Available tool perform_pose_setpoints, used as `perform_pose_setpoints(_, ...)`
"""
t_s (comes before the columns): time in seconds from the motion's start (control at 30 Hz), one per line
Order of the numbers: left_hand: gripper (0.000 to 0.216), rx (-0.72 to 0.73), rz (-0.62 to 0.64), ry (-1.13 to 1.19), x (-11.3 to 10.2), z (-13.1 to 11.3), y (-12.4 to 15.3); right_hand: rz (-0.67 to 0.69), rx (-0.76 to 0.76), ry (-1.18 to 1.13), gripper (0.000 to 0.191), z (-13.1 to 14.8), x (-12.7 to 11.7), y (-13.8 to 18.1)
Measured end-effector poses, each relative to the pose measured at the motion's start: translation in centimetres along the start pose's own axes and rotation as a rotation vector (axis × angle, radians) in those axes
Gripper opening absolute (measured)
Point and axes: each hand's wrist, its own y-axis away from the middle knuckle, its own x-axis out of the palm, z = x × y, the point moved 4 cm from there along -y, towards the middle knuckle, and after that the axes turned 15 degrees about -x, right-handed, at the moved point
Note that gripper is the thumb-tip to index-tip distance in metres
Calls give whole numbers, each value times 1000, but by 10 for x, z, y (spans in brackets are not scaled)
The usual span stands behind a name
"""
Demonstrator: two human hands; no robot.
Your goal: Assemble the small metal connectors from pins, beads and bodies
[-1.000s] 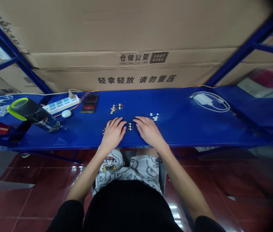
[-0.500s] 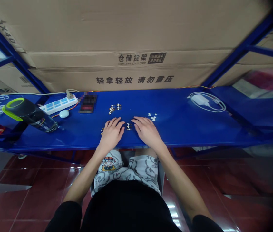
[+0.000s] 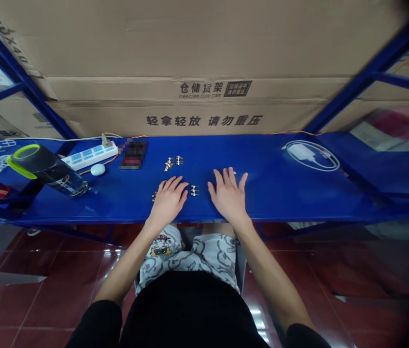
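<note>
In the head view, the left hand (image 3: 168, 195) is palm down near the front edge of the blue surface (image 3: 284, 193), fingers loosely extended, released. The right hand (image 3: 229, 194) spreads its fingers, likewise released, beside a white bit (image 3: 234, 173). Between them, nearer the front edge, stand white-and-gold parts (image 3: 194, 191); similar pieces (image 3: 169, 164) lie toward the back edge.

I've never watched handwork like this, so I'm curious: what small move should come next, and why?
Perhaps the right hand should pinch up the small white bit: its spread fingers are beside that bit, while the small pin-like parts lie between the two hands.
</note>
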Motion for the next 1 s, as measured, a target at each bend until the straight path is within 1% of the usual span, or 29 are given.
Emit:
perform_pose_setpoints(0.1, 33, -5, 6, 3, -1, 0, 0, -27, -32, -9, 50, 1, 0, -1)
perform_pose_setpoints(0.23, 33, -11, 8, 10, -1, 0, 0, -54, -92, -83, 47, 4, -2, -2)
perform_pose_setpoints(0.47, 34, 6, 3, 11, 0, 0, 0, -39, -165, -244, 45, 7, -2, -3)
perform_pose_setpoints(0.73, 32, -4, -5, 32, -4, -2, 1, -55, -136, -201, 44, 6, -6, -2)
perform_pose_setpoints(0.87, 32, -6, -8, 35, -4, -2, 1, -98, -69, -124, 46, 3, -6, -1)
perform_pose_setpoints(1.0, 32, -13, -3, 50, -3, -1, 1, -74, -54, -68, 46, 1, -1, 0)
